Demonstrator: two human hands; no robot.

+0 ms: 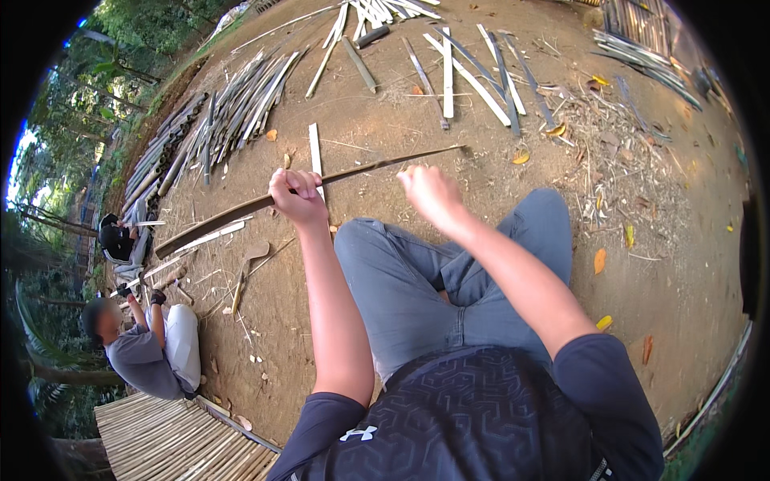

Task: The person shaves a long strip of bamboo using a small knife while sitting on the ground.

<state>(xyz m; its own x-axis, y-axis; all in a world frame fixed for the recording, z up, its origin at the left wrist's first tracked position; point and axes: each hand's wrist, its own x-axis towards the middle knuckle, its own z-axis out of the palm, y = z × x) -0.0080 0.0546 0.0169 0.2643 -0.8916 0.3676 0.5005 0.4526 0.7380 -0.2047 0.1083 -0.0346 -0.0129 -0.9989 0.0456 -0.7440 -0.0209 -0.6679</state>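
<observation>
My left hand [300,196] is closed round a long, dark bamboo strip [216,227], held in the air in front of my knees. The strip slants from low at the left up to a thin, blurred far end at the right. Just under that thinner end is my right hand [433,196], fingers curled in. Whatever it may hold is hidden. Beyond my left hand a pale bamboo slat [315,148] lies on the dirt. On the ground left of my left forearm rests a hand tool [241,282] with a light handle and a broad head.
Piled bamboo strips [249,100] lie at the far left, and loose slats [449,72] are scattered ahead. Shavings and dry leaves [609,168] cover the ground at right. Two people work at the left, the nearer one [148,353] seated beside a bamboo-slat platform [176,437].
</observation>
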